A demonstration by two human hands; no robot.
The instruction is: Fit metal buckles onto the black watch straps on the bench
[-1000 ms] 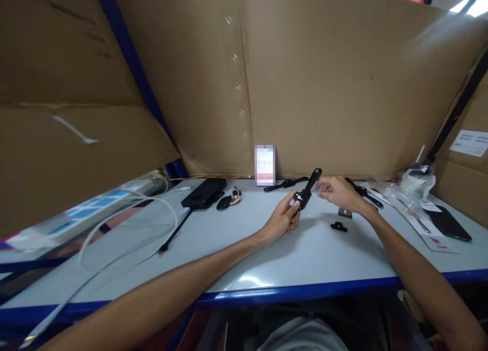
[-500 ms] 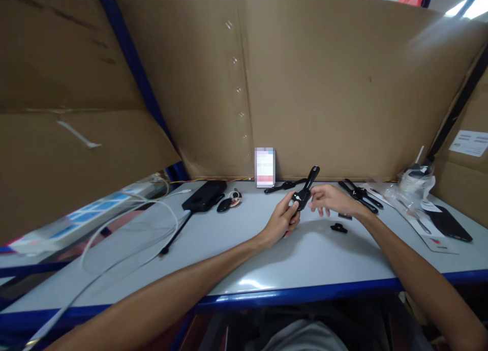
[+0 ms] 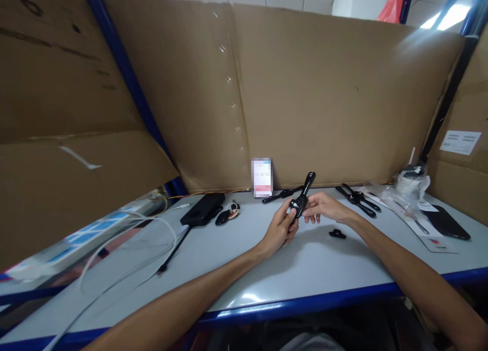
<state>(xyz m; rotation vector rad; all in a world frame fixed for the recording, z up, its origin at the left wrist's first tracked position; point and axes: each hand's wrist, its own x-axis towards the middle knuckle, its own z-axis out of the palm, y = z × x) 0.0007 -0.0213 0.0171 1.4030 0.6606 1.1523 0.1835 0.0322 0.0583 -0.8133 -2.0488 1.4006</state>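
My left hand is closed around the middle of a black spokeshave, whose one long handle points up and away. My right hand comes in from the right, its fingers bent and its fingertips against the side of the tool's body; whether a small part is pinched there is hidden. Below the right hand, a small black cap piece lies on the table. More black spokeshaves lie crossed to the right, and another one rests behind my left hand.
A lit phone leans on the cardboard wall. Left are a black box-shaped device, keys, white cables and a power strip. Right are plastic packaging and a dark phone-like slab.
My right hand has closed in on the spokeshave and now touches it. A small flat plate seen under the right wrist earlier no longer shows. The camera view has tilted up slightly.
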